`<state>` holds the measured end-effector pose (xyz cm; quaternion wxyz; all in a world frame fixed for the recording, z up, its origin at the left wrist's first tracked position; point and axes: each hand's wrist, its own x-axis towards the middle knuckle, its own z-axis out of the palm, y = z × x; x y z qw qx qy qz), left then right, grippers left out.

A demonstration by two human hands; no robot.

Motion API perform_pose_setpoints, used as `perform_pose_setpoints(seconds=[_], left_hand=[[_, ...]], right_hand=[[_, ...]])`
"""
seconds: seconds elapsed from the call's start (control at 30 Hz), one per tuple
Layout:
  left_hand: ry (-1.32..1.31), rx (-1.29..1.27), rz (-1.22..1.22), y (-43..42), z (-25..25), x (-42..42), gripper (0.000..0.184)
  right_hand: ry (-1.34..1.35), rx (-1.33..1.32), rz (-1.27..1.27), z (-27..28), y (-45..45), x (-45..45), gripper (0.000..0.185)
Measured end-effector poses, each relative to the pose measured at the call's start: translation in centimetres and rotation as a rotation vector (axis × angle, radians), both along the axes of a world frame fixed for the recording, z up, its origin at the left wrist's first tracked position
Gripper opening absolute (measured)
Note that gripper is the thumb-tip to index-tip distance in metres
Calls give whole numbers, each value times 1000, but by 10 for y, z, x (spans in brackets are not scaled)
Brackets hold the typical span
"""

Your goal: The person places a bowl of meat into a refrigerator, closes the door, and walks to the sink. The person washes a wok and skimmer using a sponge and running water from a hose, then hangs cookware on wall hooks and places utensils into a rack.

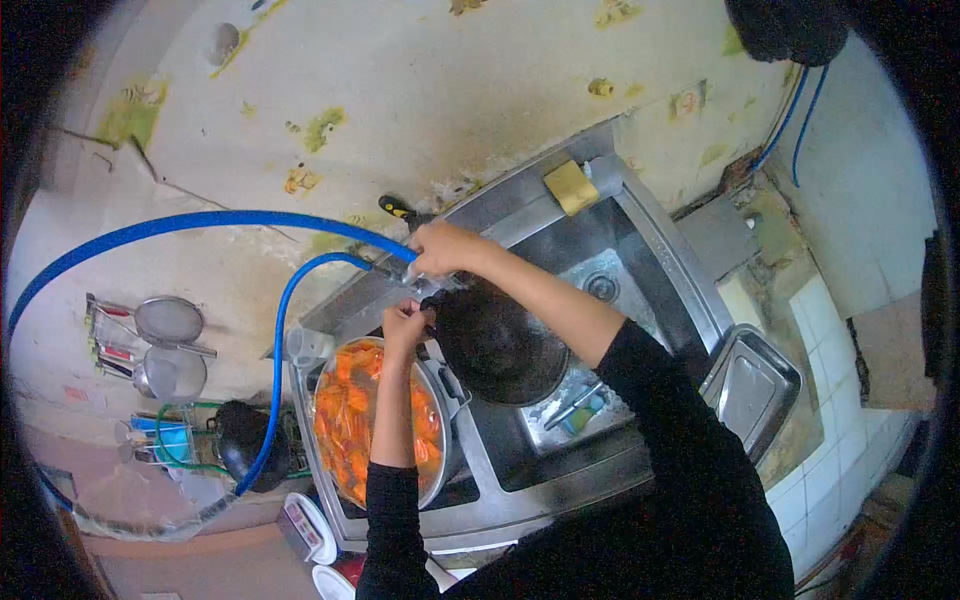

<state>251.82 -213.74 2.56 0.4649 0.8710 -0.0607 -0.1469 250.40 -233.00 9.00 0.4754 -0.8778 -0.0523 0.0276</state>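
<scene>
A dark wok is over the steel double sink, its underside or inside too dark to tell apart. My left hand is closed around the wok's black handle. Just above it, my right hand has its fingers wrapped about the end of a thick blue hose, beside the metal tap. What looks like water splashes below this hand, at the wok's edge. Left of the wok, a large metal pot with orange pieces in it stands in the other basin.
A yellow sponge lies on the sink's back ledge. Right of the sink is a steel tray. A thinner blue hose loops at left, near hanging strainers, a clear cup and a scale.
</scene>
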Motion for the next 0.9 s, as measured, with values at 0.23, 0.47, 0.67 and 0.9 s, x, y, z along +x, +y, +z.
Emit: perform_pose_setpoints(seconds=[0.23, 0.47, 0.67, 0.9], left_hand=[[-3, 116, -59, -7, 16, -18, 18], [167, -143, -173, -30, -41, -21, 22], [66, -41, -163, -48, -50, -16, 33], [101, -4, -170, -60, -44, -9, 37]], right_hand=[[-147, -105, -102, -5, -6, -5, 24], [-82, 220, -101, -31, 37, -4, 19], [-4, 371, -66, -45, 62, -7, 26], [-194, 275, -183, -64, 72, 10, 41]])
